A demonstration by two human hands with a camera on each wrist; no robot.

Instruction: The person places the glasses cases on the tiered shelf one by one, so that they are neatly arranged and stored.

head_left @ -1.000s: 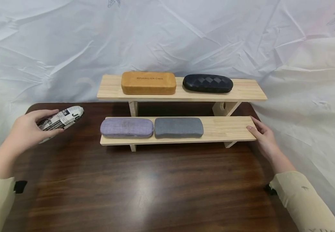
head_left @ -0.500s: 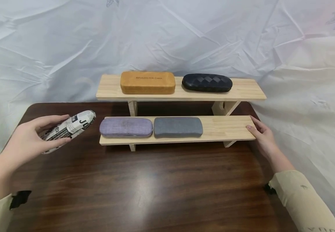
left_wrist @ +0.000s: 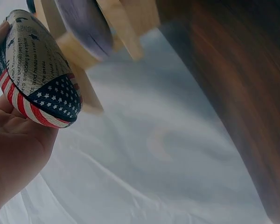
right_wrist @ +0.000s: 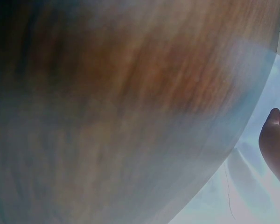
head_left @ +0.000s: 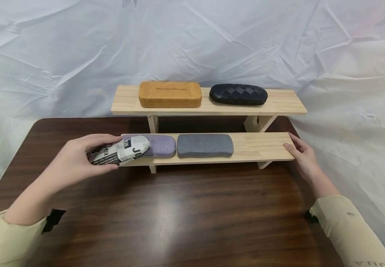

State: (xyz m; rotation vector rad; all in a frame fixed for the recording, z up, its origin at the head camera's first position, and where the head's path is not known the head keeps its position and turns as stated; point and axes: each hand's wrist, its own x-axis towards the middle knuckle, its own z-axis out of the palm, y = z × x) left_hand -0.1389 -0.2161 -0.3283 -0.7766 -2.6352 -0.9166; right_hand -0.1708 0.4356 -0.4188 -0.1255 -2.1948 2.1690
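Note:
My left hand (head_left: 75, 159) grips a newspaper-print glasses case (head_left: 120, 151) between thumb and fingers, in front of the left end of the lower shelf. In the left wrist view, the end of that glasses case (left_wrist: 42, 74) shows stars and red stripes. It overlaps a purple glasses case (head_left: 161, 145) on the lower shelf, hiding its left part. A grey glasses case (head_left: 205, 145) lies beside the purple one. My right hand (head_left: 304, 159) holds the right end of the lower wooden shelf (head_left: 262, 146), thumb on top; in the right wrist view only part of the hand (right_wrist: 277, 144) shows.
On the upper shelf (head_left: 287, 102) sit an orange-brown glasses case (head_left: 170, 95) and a black glasses case (head_left: 238, 95). Both shelves stand on a dark wooden table (head_left: 192, 211). White wrinkled sheeting (head_left: 192, 40) hangs behind and around it.
My left hand has carried the newspaper-print glasses case rightward, from beside the shelves to the lower shelf's left end. The right hand has stayed at the shelf end.

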